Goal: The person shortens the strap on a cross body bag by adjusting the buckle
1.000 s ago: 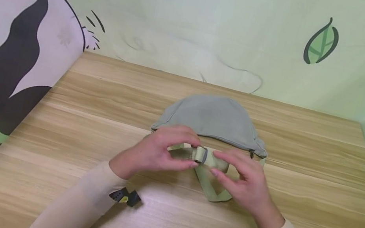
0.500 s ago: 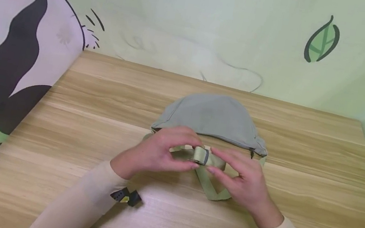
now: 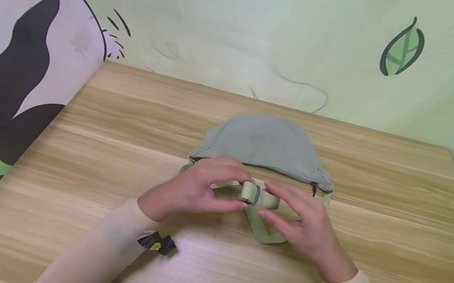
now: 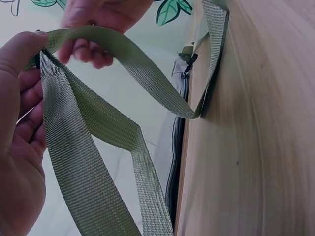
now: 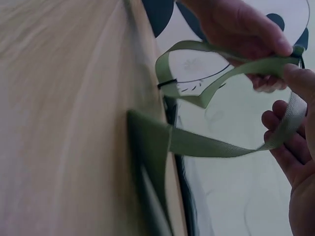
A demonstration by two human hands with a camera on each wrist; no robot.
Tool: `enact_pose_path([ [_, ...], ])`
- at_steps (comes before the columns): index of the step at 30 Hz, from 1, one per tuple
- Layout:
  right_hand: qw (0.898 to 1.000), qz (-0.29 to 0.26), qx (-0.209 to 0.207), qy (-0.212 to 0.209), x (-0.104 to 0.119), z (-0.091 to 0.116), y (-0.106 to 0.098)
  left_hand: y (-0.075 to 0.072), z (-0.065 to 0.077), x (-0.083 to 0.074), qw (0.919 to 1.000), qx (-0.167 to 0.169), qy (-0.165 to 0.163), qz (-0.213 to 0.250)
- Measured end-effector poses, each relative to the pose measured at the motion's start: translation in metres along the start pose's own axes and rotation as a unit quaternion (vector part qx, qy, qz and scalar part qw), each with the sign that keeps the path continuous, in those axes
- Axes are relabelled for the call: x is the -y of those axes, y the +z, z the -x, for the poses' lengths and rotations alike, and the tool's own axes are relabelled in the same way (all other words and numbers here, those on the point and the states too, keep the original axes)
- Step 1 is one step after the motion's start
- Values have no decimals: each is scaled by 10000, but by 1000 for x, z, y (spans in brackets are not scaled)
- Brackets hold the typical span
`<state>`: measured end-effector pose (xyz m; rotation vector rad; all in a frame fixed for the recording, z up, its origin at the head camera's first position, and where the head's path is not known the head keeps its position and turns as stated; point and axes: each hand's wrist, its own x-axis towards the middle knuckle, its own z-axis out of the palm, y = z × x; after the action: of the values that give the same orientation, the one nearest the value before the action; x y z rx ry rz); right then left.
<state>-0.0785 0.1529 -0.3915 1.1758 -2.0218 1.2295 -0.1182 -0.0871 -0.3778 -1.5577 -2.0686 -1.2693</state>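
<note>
A grey waist bag (image 3: 263, 140) lies on the wooden table, its zipped edge toward me. Its light green webbing strap (image 3: 269, 200) is raised in front of it, threaded through a dark strap slider (image 3: 256, 195). My left hand (image 3: 198, 184) pinches the strap at the slider between thumb and fingers. On the other side, my right hand (image 3: 312, 224) has its thumb and index finger at the two edges of the strap, beside the slider. In the left wrist view, loops of strap (image 4: 147, 78) hang from the left hand (image 4: 17, 113). The right hand (image 5: 302, 157) curves around the strap in the right wrist view.
The wood-grain table (image 3: 146, 114) extends around the bag. Behind it stands a pale green wall (image 3: 227, 27) with a painted leaf and panda. A zipper pull (image 3: 314, 190) hangs at the bag's right end. Each sleeve carries a small black device.
My right thumb and index finger have shifted slightly left along the strap toward the slider. The strap loop below has drawn up a little. The left hand and bag stay nearly still.
</note>
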Motion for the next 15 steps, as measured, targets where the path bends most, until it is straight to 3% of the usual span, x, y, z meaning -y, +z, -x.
enact_pose_path([
  [7,9994,349,-45,-62,-4,8,-3,-2,2,2,9998,-103,-87,154],
  [15,9991,205,-115,-345,-3,4,-3,-2,1,2,9998,-66,-81,179],
])
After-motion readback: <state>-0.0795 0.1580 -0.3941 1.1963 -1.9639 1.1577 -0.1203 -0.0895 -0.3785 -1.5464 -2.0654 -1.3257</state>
